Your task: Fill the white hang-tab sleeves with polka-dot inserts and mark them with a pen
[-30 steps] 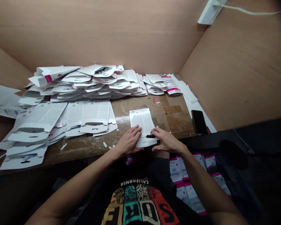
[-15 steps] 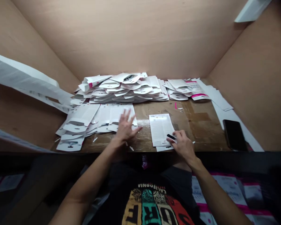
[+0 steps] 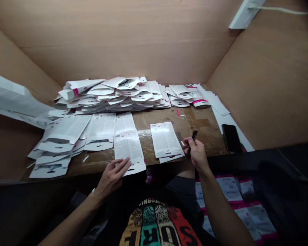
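Note:
My left hand lies with its fingers stretched flat on the lower left part of a white printed pouch. The thumb is hard to see. This pouch overlaps another one behind it, and its hang-hole end sticks out over the table's front edge. In my right hand is a slim black tool, gripped between thumb and fingers and pointing up; its exact kind does not show. Just left of that hand, a second printed pouch lies on top of another pouch, apart from the fingers.
Overlapping white pouches cover the table's left side. A long heap of pouches lines the back wall, with a smaller pile beside it. A black phone rests on white sheets at right. Small paper scraps lie about.
My left hand has come toward me, and a pouch now lies under it at the front edge. My right hand has moved off the middle pouch, its tool now upright. The view has shifted.

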Demonstrator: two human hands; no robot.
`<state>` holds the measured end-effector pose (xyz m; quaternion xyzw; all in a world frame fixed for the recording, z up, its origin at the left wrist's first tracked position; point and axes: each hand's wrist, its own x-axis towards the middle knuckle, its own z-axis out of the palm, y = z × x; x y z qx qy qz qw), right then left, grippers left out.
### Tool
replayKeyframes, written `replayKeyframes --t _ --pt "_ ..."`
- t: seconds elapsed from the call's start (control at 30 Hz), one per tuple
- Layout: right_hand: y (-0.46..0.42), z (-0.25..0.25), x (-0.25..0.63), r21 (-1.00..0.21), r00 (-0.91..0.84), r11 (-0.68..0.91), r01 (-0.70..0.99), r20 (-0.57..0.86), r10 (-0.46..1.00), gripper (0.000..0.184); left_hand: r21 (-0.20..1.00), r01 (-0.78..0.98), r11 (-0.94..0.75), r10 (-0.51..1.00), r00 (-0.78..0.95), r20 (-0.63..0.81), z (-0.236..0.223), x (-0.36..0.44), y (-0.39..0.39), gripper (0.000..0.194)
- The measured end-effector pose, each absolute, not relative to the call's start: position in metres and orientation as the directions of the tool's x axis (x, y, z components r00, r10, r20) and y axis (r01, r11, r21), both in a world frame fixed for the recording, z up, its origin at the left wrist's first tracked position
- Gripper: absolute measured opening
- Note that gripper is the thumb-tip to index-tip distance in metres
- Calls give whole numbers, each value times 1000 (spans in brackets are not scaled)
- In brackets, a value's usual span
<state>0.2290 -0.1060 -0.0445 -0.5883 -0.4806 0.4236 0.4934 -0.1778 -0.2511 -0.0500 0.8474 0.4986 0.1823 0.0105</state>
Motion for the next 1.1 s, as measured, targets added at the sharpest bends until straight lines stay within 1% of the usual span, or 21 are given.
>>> replayKeyframes --t 0.07,0.1,0.17,0.2,0.23,0.27,0.33,0.37,0.43,0.5,0.57,0.67,0.8,0.93,1.03,1.1 --pt "-104 -43 230 -981 168 -142 -129 -162 972 57 276 811 -516 813 361 457 -46 -170 -243 79" --pt "-103 -41 231 -961 142 -172 -218 -206 968 58 300 801 -518 793 318 519 -43 -160 -236 77" --pt "-102 -35 231 -920 76 -222 -324 -259 963 58 321 789 -523 766 270 584 -37 -131 -215 75" --pt "-102 -33 230 -906 46 -238 -351 -270 962 58 321 783 -533 763 281 582 -36 -113 -202 73" --pt "-101 -30 229 -900 23 -244 -360 -270 963 57 321 781 -537 780 313 542 -35 -94 -189 70" --pt "-101 -28 227 -905 11 -240 -351 -260 965 56 317 776 -545 800 368 474 -37 -76 -176 65" --pt "-98 -28 223 -938 23 -205 -280 -220 975 55 296 785 -544 831 458 315 -43 -47 -153 51" --pt "-96 -29 221 -958 35 -183 -223 -195 980 54 286 792 -539 840 479 256 -47 -38 -144 48" --pt "-92 -35 218 -984 39 -151 -95 -155 987 52 274 800 -534 845 495 203 -54 -28 -133 53" --pt "-89 -42 215 -990 24 -142 10 -141 990 51 286 782 -554 833 515 205 -58 -27 -128 52" --pt "-86 -50 214 -988 23 -144 54 -143 989 52 303 761 -574 819 531 217 -60 -29 -127 47" --pt "-84 -57 213 -988 26 -146 47 -145 989 53 322 748 -580 814 535 224 -60 -32 -126 45" --pt "-82 -60 213 -989 -15 -145 38 -145 989 55 357 751 -555 831 510 221 -59 -31 -125 44" --pt "-81 -61 210 -985 -17 -168 51 -169 986 57 388 751 -534 845 491 213 -61 -30 -124 44" --pt "-79 -61 210 -979 -62 -196 58 -199 978 55 400 748 -530 847 487 213 -63 -31 -123 43" --pt "-77 -59 212 -974 -113 -224 31 -226 967 52 411 745 -526 849 481 216 -63 -32 -123 45"
